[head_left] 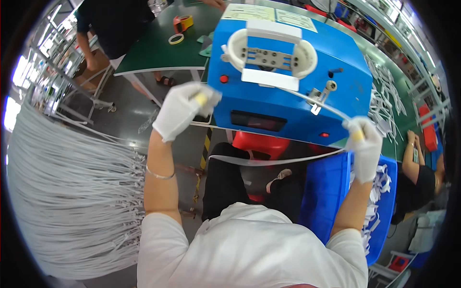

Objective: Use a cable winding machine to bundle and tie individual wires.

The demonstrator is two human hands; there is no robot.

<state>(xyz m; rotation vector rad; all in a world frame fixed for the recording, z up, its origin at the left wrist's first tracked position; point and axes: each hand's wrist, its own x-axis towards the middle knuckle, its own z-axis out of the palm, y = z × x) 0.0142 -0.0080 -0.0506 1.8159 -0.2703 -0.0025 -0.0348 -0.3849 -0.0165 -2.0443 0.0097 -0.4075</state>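
My right hand (366, 146), in a white glove with a yellowish fingertip cover, is closed on a white cable (307, 98). One stretch of it runs taut up to the white round winding head (269, 55) on a blue machine (293, 113). A flat, blurred white length (269, 162) sags from the same hand leftward across my lap; whether it is the same piece I cannot tell. My left hand (185, 108), gloved alike, is raised beside the machine's left front edge, near a red button (224, 78). Its fingers are bent and smeared by motion, and nothing shows clearly in them.
A large bundle of white cables (77, 192) hangs at my left. Under my right arm stands a blue bin (326, 187) with white scraps. Tape rolls (176, 39) lie on the green table (158, 53); more white cables (386, 91) lie right of the machine. Other people stand nearby.
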